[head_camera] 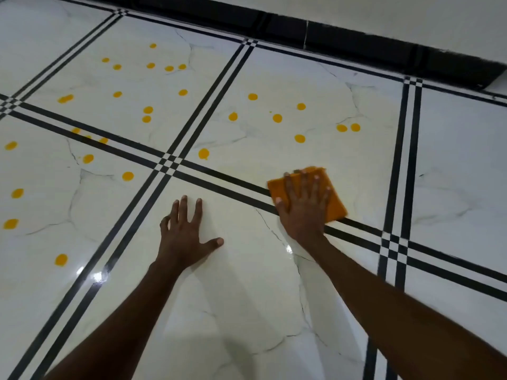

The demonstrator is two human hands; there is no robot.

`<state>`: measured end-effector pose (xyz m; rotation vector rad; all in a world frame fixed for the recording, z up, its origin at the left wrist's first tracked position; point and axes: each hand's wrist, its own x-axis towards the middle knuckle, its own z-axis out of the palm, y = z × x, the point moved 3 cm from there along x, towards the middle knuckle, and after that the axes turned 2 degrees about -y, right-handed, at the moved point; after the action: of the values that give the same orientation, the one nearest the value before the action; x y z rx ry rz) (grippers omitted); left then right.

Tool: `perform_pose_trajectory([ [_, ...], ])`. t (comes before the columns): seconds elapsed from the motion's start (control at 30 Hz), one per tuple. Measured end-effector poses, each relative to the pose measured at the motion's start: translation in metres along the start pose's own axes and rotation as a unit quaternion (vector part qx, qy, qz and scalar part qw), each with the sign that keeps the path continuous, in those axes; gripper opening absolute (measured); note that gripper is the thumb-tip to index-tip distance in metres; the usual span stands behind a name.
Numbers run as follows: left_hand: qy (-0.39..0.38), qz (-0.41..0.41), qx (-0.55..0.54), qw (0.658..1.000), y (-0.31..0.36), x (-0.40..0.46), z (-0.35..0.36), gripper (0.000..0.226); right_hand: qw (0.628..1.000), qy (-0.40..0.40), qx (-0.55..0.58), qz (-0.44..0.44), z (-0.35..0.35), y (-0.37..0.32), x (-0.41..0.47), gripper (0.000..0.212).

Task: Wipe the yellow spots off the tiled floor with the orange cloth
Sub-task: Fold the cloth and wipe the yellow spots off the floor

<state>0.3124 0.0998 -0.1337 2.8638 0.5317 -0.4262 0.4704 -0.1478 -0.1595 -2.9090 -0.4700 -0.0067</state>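
My right hand [304, 207] lies flat with spread fingers on the folded orange cloth [336, 205], pressing it to the white tiled floor [247, 283] across a black stripe. My left hand [186, 231] rests palm down on the bare tile to the left of it, fingers apart, holding nothing. Several yellow spots dot the tiles beyond and to the left; the nearest ones are a spot [203, 153] up and left of the cloth and another spot [299, 138] straight beyond it.
Black double stripes [170, 163] cross the floor in a grid. A dark skirting [356, 42] under a pale wall runs along the far side. More yellow spots sit on the far-left tile [148, 110] and the left tile [17, 193].
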Motion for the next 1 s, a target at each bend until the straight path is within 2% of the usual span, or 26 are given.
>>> perform_pose_trajectory([
  [0.07, -0.04, -0.018, -0.013, 0.999, -0.002, 0.009, -0.001, 0.128, 0.999, 0.002, 0.013, 0.04, 0.0, -0.005, -0.034, 0.07],
  [0.1, -0.057, -0.02, -0.015, 0.998, -0.003, 0.015, -0.003, 0.134, 1.0, -0.016, 0.02, 0.001, 0.002, -0.026, -0.058, 0.07],
  [0.17, -0.083, -0.024, -0.029, 0.996, -0.007, 0.021, -0.009, 0.139, 0.986, -0.074, 0.025, -0.147, 0.008, -0.067, -0.092, 0.07],
  [0.2, -0.1, -0.023, -0.028, 0.994, -0.007, 0.02, -0.011, 0.137, 0.974, -0.089, 0.021, -0.208, 0.011, -0.075, -0.089, 0.071],
  [0.23, -0.115, -0.016, -0.013, 0.993, -0.011, 0.019, -0.018, 0.132, 0.968, -0.09, 0.022, -0.234, 0.01, -0.079, -0.07, 0.071],
  [0.27, -0.134, -0.007, 0.001, 0.991, -0.013, 0.016, -0.024, 0.127, 0.971, -0.091, 0.015, -0.221, 0.009, -0.074, -0.049, 0.071],
  [0.37, -0.201, -0.021, 0.025, 0.979, -0.011, 0.005, -0.054, 0.107, 0.984, -0.144, 0.008, -0.101, 0.0, -0.052, -0.01, 0.077],
  [0.43, -0.219, -0.029, 0.024, 0.975, -0.012, 0.005, -0.075, 0.096, 0.978, -0.184, -0.018, -0.097, -0.006, -0.059, -0.014, 0.082],
  [0.6, -0.159, -0.024, 0.042, 0.986, -0.034, 0.032, -0.096, 0.106, 0.978, -0.168, -0.017, -0.123, 0.003, -0.073, 0.015, 0.071],
  [0.77, -0.071, -0.017, 0.001, 0.997, -0.066, 0.053, -0.043, 0.13, 0.976, -0.071, -0.025, -0.206, 0.042, -0.17, 0.089, 0.068],
  [0.87, -0.032, -0.035, -0.057, 0.997, -0.072, 0.042, -0.034, 0.136, 0.957, -0.1, -0.031, -0.271, 0.044, -0.2, 0.051, 0.07],
  [0.97, -0.041, -0.052, -0.067, 0.996, -0.064, 0.042, -0.044, 0.138, 0.948, -0.141, -0.028, -0.283, 0.025, -0.166, 0.008, 0.07],
  [1.0, -0.04, -0.055, -0.063, 0.996, -0.063, 0.046, -0.045, 0.139, 0.95, -0.143, -0.027, -0.277, 0.022, -0.156, 0.018, 0.07],
])
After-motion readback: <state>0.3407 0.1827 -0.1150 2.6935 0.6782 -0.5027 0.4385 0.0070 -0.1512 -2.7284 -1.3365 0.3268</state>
